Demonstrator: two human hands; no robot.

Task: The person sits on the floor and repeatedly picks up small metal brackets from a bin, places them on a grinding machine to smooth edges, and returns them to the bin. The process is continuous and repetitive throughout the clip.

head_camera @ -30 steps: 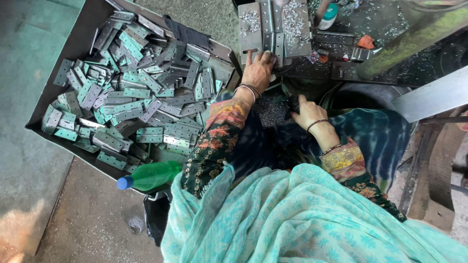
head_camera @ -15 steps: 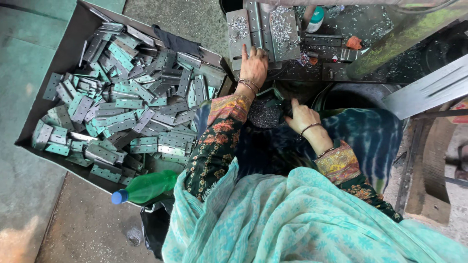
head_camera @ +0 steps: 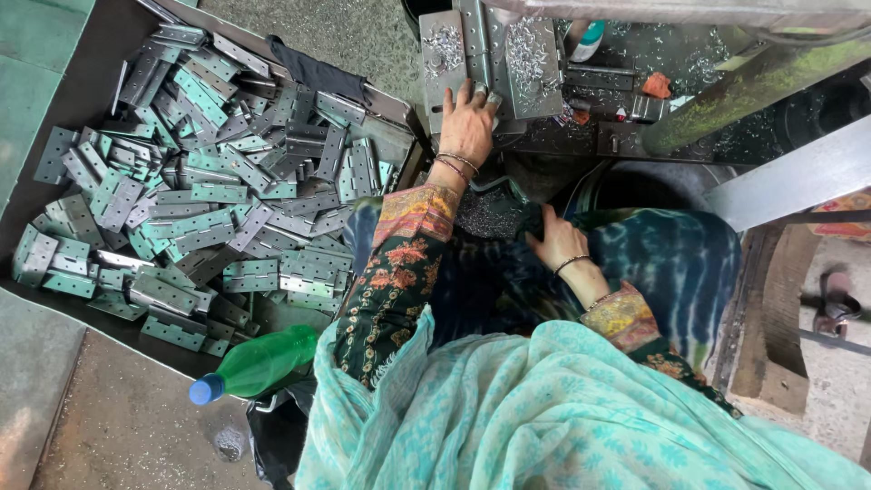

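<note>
the person's left hand (head_camera: pixel 466 129) reaches up to the grey metal machine (head_camera: pixel 490 54) and lies flat on it, fingers spread and touching the metal plates, which are covered in shiny metal bits. it is hard to tell if the hand grips any piece there. the right hand (head_camera: pixel 556 240) rests low in the person's lap on dark blue cloth, fingers bent in, and what it holds, if anything, is hidden. to the left sits a big tray (head_camera: pixel 63 82) full of grey and green hinges (head_camera: pixel 209 200) in a heap. a green bottle (head_camera: pixel 259 365) with a blue cap lies just below the tray.
</note>
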